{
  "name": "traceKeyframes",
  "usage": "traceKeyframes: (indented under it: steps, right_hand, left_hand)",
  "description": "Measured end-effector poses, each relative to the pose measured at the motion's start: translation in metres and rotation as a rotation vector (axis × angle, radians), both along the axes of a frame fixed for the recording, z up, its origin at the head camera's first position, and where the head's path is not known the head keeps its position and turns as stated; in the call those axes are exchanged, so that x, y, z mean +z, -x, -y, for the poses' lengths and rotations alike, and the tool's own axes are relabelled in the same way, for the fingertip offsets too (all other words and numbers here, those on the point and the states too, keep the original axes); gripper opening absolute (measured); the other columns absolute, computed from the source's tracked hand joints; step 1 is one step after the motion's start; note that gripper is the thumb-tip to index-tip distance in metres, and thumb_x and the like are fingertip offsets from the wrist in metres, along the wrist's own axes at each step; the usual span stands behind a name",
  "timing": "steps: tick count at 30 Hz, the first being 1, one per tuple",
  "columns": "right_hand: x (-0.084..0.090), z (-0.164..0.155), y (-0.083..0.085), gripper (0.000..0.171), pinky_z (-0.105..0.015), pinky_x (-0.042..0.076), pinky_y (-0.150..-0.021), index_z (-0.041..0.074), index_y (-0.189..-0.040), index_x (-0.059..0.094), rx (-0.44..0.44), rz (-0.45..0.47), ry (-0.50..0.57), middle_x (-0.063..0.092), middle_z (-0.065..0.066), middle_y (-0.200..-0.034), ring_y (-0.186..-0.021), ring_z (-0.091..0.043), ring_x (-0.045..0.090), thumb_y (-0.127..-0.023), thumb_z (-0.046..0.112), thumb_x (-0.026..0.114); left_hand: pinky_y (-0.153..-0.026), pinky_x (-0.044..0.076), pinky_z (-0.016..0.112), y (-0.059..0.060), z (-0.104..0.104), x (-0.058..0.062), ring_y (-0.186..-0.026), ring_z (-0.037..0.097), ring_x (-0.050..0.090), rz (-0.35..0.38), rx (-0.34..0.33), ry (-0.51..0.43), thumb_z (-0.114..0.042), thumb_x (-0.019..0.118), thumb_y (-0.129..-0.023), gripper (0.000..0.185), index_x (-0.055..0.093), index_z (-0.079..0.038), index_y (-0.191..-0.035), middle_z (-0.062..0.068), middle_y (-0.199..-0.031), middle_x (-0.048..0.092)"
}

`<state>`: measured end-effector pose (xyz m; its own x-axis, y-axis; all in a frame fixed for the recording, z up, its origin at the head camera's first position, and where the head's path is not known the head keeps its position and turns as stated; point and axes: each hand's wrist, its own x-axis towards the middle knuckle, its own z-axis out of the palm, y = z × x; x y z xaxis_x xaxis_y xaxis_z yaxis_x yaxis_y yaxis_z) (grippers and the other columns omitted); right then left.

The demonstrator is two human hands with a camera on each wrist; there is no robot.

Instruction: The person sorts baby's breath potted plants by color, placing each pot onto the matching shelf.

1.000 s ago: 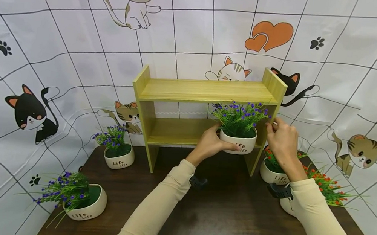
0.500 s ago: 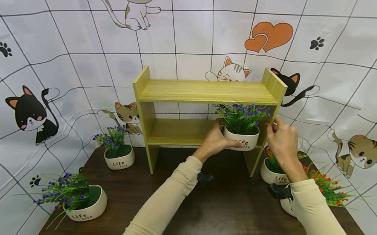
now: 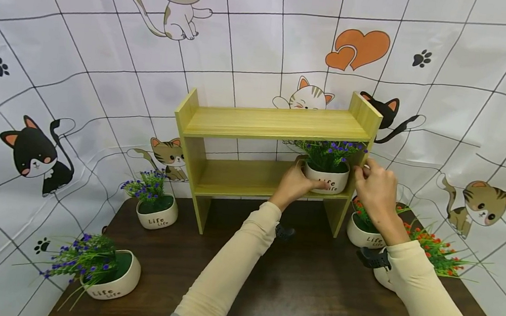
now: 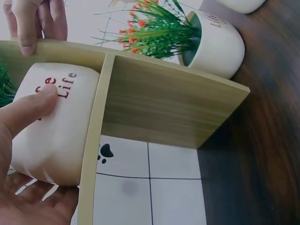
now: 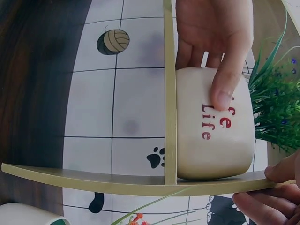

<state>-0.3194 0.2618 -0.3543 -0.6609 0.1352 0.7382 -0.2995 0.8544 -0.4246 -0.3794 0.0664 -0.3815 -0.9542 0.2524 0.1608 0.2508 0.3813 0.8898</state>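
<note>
Two purple-flowered pots [image 3: 156, 207] stand on the worktop [image 3: 295, 294] left of the wooden shelf [image 3: 274, 124]; a third, the white pot [image 3: 326, 178], sits at the right end of the shelf's lower board, the left hand [image 3: 293, 185] curled round its side, thumb across the lettering. The right hand [image 3: 375, 187] pinches the shelf's right upright. Right of the shelf, orange-flowered pots [image 3: 367, 232] remain on the worktop, so the placing looks about one pot along.
</note>
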Motion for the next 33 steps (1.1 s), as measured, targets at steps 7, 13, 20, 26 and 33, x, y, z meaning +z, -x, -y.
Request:
traceKeyframes:
  steps: [7, 13, 20, 26, 33]
  right_hand:
    - [0.000, 0.004, -0.001, 0.021, -0.068, 0.057, -0.073, -0.013, -0.111, 0.074, 0.008, 0.016, 0.019, 0.077, -0.028, -0.089, -0.078, -0.054, 0.074, -0.098, 0.003, 0.067]
    - [0.000, 0.006, -0.002, 0.022, -0.068, 0.057, -0.076, -0.013, -0.112, 0.074, -0.001, 0.024, 0.017, 0.077, -0.029, -0.091, -0.085, -0.055, 0.074, -0.099, 0.003, 0.069]
    - [0.000, 0.007, -0.004, 0.023, -0.067, 0.057, -0.073, -0.014, -0.113, 0.073, -0.001, 0.030, 0.008, 0.076, -0.030, -0.090, -0.080, -0.055, 0.073, -0.100, 0.004, 0.068]
    - [0.000, 0.007, -0.004, 0.023, -0.067, 0.057, -0.075, -0.013, -0.114, 0.073, 0.000, 0.028, 0.013, 0.076, -0.030, -0.092, -0.081, -0.055, 0.073, -0.099, 0.004, 0.068]
    - [0.000, 0.005, -0.003, 0.024, -0.068, 0.057, -0.076, -0.014, -0.114, 0.073, -0.007, 0.027, 0.015, 0.076, -0.030, -0.094, -0.083, -0.056, 0.073, -0.099, 0.004, 0.067]
  left_hand:
    - [-0.109, 0.054, 0.048, 0.003, -0.001, 0.001, -0.131, 0.032, 0.064, 0.044, 0.017, -0.008, -0.039, 0.091, -0.085, 0.103, 0.034, -0.009, -0.165, 0.015, -0.151, 0.059]
    - [-0.110, 0.054, 0.048, 0.002, 0.001, 0.002, -0.132, 0.033, 0.063, 0.054, 0.015, -0.020, -0.037, 0.089, -0.087, 0.100, 0.033, -0.010, -0.166, 0.015, -0.150, 0.059]
    - [-0.115, 0.050, 0.048, 0.000, 0.003, 0.002, -0.139, 0.033, 0.059, 0.011, -0.003, -0.006, -0.034, 0.090, -0.086, 0.111, 0.022, -0.010, -0.170, 0.016, -0.159, 0.051]
    - [-0.120, 0.046, 0.049, -0.003, 0.014, 0.002, -0.150, 0.033, 0.049, -0.006, -0.009, -0.021, -0.031, 0.091, -0.086, 0.113, 0.019, -0.011, -0.172, 0.015, -0.170, 0.040]
    - [-0.121, 0.044, 0.051, -0.010, 0.034, 0.005, -0.153, 0.035, 0.046, -0.020, -0.001, -0.040, -0.024, 0.085, -0.092, 0.095, 0.030, -0.009, -0.168, 0.016, -0.167, 0.045]
